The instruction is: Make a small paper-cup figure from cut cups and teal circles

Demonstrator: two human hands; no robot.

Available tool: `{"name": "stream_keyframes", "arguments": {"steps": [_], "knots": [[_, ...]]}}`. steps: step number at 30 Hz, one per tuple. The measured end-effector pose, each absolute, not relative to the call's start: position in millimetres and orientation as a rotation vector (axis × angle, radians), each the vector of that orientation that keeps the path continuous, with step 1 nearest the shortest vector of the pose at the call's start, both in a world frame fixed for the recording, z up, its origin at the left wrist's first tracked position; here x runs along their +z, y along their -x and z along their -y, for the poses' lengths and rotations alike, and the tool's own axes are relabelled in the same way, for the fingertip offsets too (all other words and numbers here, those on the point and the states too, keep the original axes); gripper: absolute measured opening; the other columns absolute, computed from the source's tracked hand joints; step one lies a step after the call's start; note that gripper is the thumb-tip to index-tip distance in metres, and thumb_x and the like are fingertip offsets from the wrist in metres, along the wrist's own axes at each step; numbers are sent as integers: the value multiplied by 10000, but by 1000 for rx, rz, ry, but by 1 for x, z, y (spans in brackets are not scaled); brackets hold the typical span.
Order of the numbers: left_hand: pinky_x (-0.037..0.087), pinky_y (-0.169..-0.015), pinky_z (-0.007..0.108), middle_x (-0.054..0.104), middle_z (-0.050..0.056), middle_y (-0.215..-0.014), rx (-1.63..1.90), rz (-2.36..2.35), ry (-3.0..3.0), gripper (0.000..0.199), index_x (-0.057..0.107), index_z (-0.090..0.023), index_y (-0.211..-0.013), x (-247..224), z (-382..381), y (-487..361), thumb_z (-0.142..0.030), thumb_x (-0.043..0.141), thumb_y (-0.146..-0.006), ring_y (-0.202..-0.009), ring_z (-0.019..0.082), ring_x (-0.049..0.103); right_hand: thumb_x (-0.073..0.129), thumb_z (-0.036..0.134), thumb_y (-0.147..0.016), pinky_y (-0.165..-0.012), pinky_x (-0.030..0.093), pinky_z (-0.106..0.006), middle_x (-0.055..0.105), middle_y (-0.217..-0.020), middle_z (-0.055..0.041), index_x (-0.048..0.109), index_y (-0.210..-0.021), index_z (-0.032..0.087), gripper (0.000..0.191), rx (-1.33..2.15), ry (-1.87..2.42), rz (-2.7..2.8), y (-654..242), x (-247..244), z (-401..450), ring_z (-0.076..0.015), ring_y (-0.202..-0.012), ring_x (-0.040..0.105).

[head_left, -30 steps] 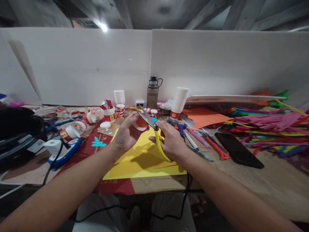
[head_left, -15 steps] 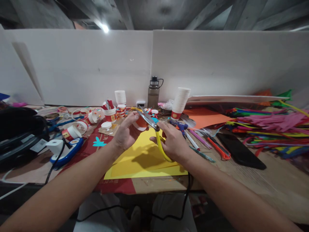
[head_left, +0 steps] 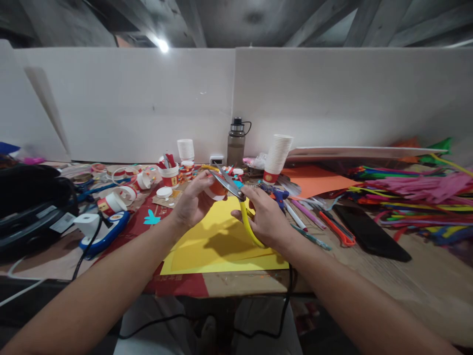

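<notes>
Orange and white show on the cup piece held over the middle of the bench, with the fingers of the left hand closed around it. The yellow-handled scissors reach over it, steel blades parted; whether they touch it, I cannot tell. The fingers of the right hand are clamped on the handles. Beneath both hands lies yellow paper, with a turquoise cut-out to its left. Just beyond the right hand sits a blue glue gun; rightward come an orange cutter, a flat black phone and a heap of colourful strips. Behind, a tall stack of paper cups stands near a grey bottle.
</notes>
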State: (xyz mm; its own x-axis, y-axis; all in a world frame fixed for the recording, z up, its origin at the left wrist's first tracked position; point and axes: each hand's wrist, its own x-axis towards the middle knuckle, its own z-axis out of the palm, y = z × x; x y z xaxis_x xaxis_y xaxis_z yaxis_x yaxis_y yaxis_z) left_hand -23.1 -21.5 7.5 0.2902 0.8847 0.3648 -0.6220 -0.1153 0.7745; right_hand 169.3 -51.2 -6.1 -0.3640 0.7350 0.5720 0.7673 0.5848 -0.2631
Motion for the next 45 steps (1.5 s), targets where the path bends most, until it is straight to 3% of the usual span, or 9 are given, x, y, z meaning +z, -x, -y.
{"name": "stream_keyframes", "arguments": {"steps": [7, 25, 45], "knots": [[518, -693, 286, 686, 49, -906, 1317, -297, -1107, 168, 652, -152, -936, 3, 18, 23, -222, 624, -786, -764, 153, 624, 522, 570, -886, -679, 423, -323, 557, -939, -107, 543, -1175, 137, 521, -19, 1136, 2167, -169, -7, 51, -191, -740, 491], [524, -698, 289, 694, 42, -899, 1335, -298, -1119, 196, 656, -164, -962, 0, 18, 23, -200, 653, -770, -769, 159, 642, 544, 546, -880, -721, 445, -347, 540, -1008, -119, 517, -1228, 158, 522, -14, 1180, 2170, -168, -5, 54, -205, -790, 504], [499, -697, 293, 681, 52, -866, 1303, -323, -1196, 197, 658, -151, -940, 3, 18, 25, -251, 674, -771, -751, 160, 627, 528, 570, -884, -660, 400, -302, 545, -861, -74, 559, -1157, 158, 495, -57, 1148, 2179, -169, -3, 55, -180, -704, 471]]}}
